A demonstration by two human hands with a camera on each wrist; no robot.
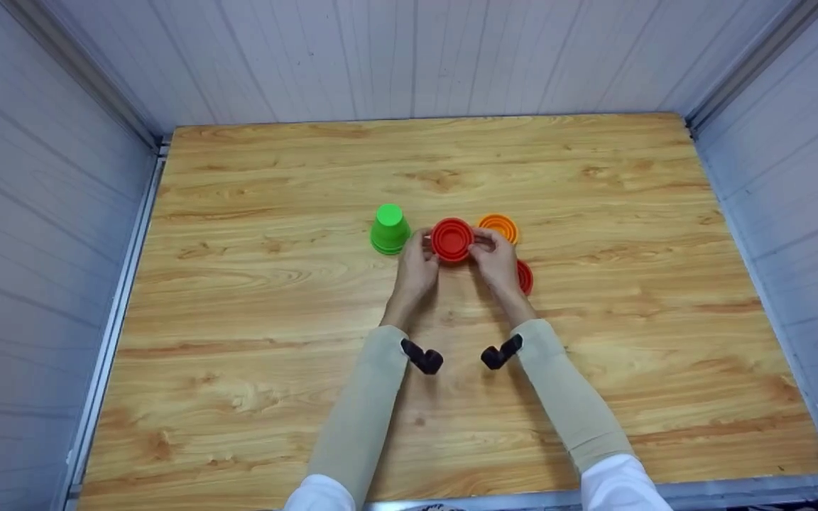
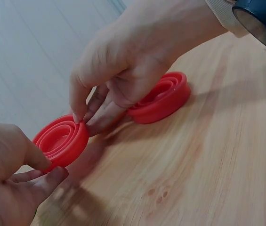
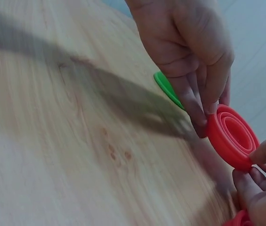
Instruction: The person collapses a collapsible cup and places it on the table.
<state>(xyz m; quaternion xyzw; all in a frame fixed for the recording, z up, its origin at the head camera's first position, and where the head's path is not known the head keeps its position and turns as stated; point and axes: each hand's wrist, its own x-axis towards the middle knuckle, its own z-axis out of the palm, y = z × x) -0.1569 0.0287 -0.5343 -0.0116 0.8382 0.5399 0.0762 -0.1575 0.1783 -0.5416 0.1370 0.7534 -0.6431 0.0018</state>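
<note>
Both hands hold one red collapsible cup (image 1: 451, 240), folded flat into rings and tilted above the table. My left hand (image 1: 417, 270) pinches its left rim between thumb and fingers. On the opposite rim, the thumb and fingertips of my right hand (image 1: 497, 264) pinch it. The wrist views show the cup's nested rings (image 2: 60, 140) between the two hands. A second flattened red cup (image 2: 163, 99) lies on the table, partly hidden behind my right hand. Left of my left hand stands a green cup (image 1: 390, 228), drawn out tall with its narrow end up.
A flattened orange cup (image 1: 498, 227) lies just beyond my right hand. The wooden table (image 1: 274, 284) is bordered by pale panel walls (image 1: 409, 57) at the back and both sides. Black wrist-camera mounts (image 1: 423, 357) stick out from the sleeves.
</note>
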